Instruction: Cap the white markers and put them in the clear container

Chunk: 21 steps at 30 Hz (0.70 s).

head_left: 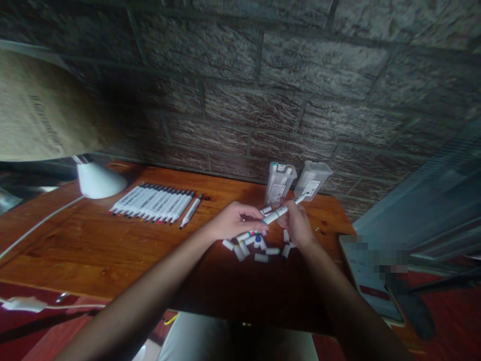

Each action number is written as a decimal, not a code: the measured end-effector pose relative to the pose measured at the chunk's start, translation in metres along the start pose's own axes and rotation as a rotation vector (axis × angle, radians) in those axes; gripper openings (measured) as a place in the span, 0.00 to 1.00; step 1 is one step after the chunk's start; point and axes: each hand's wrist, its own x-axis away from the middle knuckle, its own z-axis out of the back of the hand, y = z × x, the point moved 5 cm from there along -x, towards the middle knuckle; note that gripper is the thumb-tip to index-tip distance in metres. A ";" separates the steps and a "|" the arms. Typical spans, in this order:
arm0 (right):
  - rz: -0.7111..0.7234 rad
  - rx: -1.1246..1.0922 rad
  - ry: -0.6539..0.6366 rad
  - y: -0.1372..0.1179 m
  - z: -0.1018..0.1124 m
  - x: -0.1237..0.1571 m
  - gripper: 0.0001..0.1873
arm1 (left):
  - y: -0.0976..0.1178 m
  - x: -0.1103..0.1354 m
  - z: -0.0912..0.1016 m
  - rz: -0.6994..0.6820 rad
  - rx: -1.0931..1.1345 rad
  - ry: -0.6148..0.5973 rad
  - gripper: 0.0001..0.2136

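Both my hands meet over the wooden table, gripping one white marker that slants up to the right. My left hand pinches its lower end, where a teal cap shows. My right hand closes round its middle, and the grey tip pokes out above. Under my hands lie several loose marker caps, white with coloured ends. A row of several white markers lies side by side at the back left.
Two clear plastic marker cases stand against the dark brick wall. A white lamp base and its cord sit at the left, with a beige shade above. A booklet lies at the table's right edge.
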 end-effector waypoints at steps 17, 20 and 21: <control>0.022 0.066 0.041 0.003 -0.009 0.004 0.26 | -0.016 -0.006 0.015 -0.087 -0.006 0.142 0.09; 0.019 0.209 0.077 0.001 -0.007 0.005 0.29 | -0.020 -0.008 0.023 -0.083 -0.030 0.224 0.10; 0.013 0.227 0.085 0.000 -0.006 0.005 0.29 | -0.020 -0.008 0.024 -0.080 -0.036 0.237 0.11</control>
